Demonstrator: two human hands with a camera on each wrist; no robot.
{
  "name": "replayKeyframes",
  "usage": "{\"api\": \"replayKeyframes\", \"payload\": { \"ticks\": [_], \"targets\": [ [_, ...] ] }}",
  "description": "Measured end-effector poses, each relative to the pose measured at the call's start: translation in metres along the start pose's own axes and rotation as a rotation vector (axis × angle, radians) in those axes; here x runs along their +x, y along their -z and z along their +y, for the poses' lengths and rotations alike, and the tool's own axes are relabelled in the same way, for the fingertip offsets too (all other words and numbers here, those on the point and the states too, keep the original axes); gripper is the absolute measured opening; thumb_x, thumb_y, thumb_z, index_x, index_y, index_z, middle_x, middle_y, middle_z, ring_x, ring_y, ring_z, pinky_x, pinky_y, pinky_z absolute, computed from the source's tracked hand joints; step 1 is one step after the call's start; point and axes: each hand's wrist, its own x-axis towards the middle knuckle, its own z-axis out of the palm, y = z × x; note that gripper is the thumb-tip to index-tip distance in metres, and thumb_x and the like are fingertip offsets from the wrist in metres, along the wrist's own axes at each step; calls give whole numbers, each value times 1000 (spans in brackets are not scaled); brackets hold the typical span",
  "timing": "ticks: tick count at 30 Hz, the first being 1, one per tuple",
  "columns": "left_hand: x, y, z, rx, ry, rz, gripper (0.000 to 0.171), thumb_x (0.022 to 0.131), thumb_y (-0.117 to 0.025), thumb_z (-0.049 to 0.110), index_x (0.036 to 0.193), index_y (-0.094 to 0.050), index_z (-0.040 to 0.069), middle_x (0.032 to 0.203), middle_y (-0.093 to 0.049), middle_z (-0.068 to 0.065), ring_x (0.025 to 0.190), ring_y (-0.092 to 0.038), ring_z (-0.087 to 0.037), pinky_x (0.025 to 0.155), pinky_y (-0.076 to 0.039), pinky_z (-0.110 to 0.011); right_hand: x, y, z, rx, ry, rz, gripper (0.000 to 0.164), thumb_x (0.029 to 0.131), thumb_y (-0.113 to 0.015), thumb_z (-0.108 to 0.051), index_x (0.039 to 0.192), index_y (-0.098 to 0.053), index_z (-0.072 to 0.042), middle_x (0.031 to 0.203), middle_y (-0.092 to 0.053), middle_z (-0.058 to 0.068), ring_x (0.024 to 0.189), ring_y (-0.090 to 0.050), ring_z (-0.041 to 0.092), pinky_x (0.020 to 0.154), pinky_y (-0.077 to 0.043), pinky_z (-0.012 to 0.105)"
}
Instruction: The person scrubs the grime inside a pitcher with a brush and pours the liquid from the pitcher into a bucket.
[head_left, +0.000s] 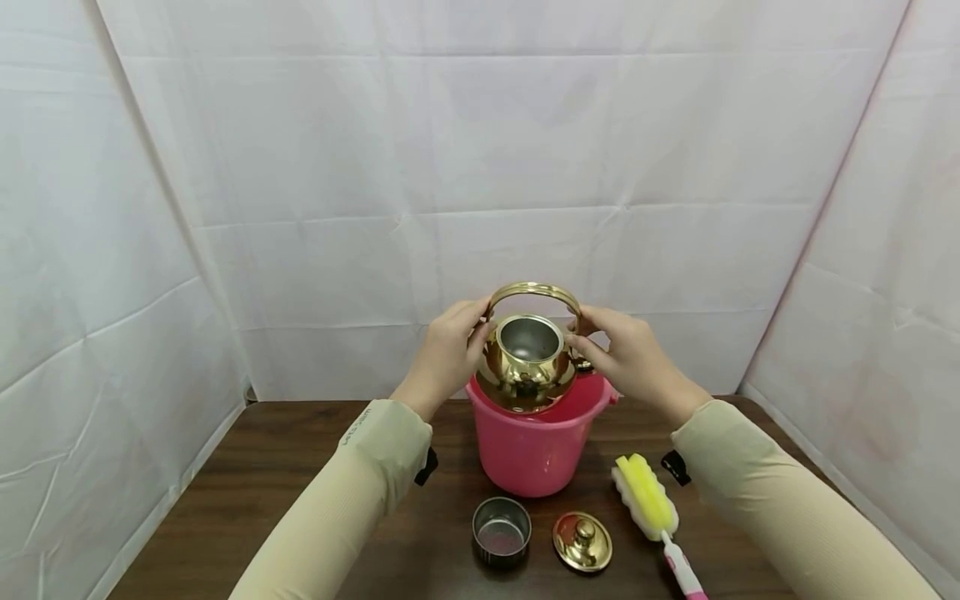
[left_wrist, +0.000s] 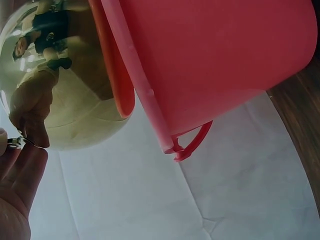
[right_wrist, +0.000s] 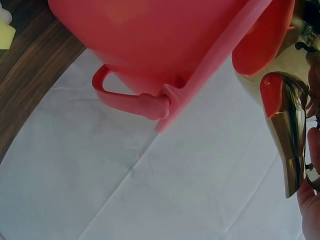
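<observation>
A shiny gold teapot (head_left: 517, 377) with an arched top handle (head_left: 534, 288) is held over the mouth of a pink bucket (head_left: 528, 457). Its lidless round opening tilts toward the head camera. My left hand (head_left: 452, 346) grips the teapot where the handle meets its left side; in the left wrist view those fingers (left_wrist: 31, 172) touch the polished body. On the opposite side my right hand (head_left: 630, 350) holds the handle's base, thumb near the rim. The gold spout (right_wrist: 292, 145) shows close to the right hand's fingers in the right wrist view.
In front of the bucket, a small metal strainer cup (head_left: 502, 533) and a gold lid (head_left: 582, 542) with a knob lie on the dark wooden table (head_left: 285, 467). A yellow-and-white sponge brush (head_left: 648, 500) rests to the right. White cloth (head_left: 525, 167) hangs behind and at both sides.
</observation>
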Motion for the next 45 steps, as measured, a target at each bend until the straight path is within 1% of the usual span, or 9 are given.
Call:
{"api": "replayKeyframes", "payload": {
  "ticks": [6, 11, 17, 21, 24, 31, 35, 41, 45],
  "targets": [
    [-1, 2, 1, -6, 40, -15, 33, 92, -60, 5, 123, -59, -4, 104, -66, -16, 91, -66, -23, 79, -56, -28, 3, 0, 0, 27, -12, -24, 23, 85, -70, -9, 107, -64, -7, 86, -70, 3, 86, -67, 18, 74, -53, 37],
    [0, 7, 1, -37, 61, -23, 32, 91, -61, 5, 122, -60, -6, 103, -66, -17, 89, -67, -23, 76, -56, -27, 7, 1, -1, 38, -5, -25, 20, 85, -70, -9, 104, -65, -7, 86, -70, 2, 84, -67, 16, 70, -53, 34],
    [1, 14, 1, -72, 61, -24, 32, 91, -60, 3, 121, -59, -7, 102, -65, -18, 88, -66, -24, 75, -56, -27, 13, 1, -5, 47, -22, -46, 15, 86, -69, -12, 100, -65, -8, 86, -69, 0, 84, -66, 15, 69, -52, 34],
    [1, 19, -1, -67, 42, -14, 31, 92, -59, 4, 121, -59, -8, 101, -65, -18, 87, -66, -24, 74, -56, -28, 17, 1, -8, 58, -18, -41, 12, 86, -69, -12, 97, -65, -8, 82, -69, -2, 81, -66, 13, 67, -51, 32],
    [1, 22, -2, -63, 35, -10, 32, 92, -59, 4, 121, -59, -8, 101, -65, -18, 87, -66, -24, 73, -56, -28, 20, 1, -11, 73, -20, -45, 12, 86, -69, -13, 97, -66, -7, 81, -69, -2, 79, -66, 13, 65, -52, 31],
    [-1, 30, -1, -89, 85, -16, 32, 93, -58, 4, 123, -58, -7, 103, -65, -18, 89, -66, -24, 73, -57, -25, 25, -1, -16, 102, -34, -84, 10, 88, -68, -14, 96, -65, -8, 78, -68, -4, 80, -66, 13, 64, -50, 28],
    [-3, 35, -3, -95, 75, 3, 31, 93, -57, 3, 122, -59, -7, 102, -65, -18, 88, -66, -25, 72, -57, -25, 28, -3, -19, 119, -25, -89, 9, 88, -67, -14, 95, -65, -9, 76, -67, -4, 79, -66, 12, 63, -49, 27],
    [-6, 43, -5, -87, 74, 23, 31, 92, -58, 3, 122, -59, -6, 100, -66, -17, 87, -66, -24, 71, -57, -26, 32, -5, -27, 142, -45, -105, 19, 87, -69, -16, 104, -66, -8, 79, -70, -4, 80, -66, 10, 68, -50, 30],
    [-10, 49, -5, -105, 74, 35, 31, 92, -58, 2, 122, -59, -7, 99, -65, -18, 87, -65, -24, 71, -57, -26, 35, -8, -33, 179, -43, -102, 26, 86, -71, -16, 110, -66, -6, 85, -73, -2, 81, -68, 10, 70, -54, 31]
  ]
}}
